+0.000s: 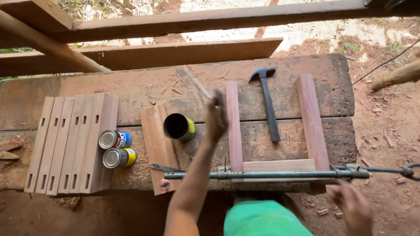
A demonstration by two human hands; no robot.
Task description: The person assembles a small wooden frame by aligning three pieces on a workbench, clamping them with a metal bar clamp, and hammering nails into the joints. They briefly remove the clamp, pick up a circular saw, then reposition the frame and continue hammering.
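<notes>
My left hand (216,118) reaches out over the workbench (131,89), its fingers closed at the end of a thin pale stick (197,82), just right of an open dark can (179,126). Beside it lies a reddish wooden frame: a left rail (234,126), a right rail (311,122) and a pale cross piece (280,165). A long metal bar clamp (267,175) runs across the frame's near end. My right hand (354,207) is blurred at the lower right, fingers apart, below the clamp's right end and holding nothing.
A dark hammer (267,105) lies between the rails. Two closed cans (116,148) lie on their sides next to a row of slotted wooden pieces (70,144). A short board (157,144) and a dark blade (164,168) lie near the front edge. Planks (175,52) lie behind.
</notes>
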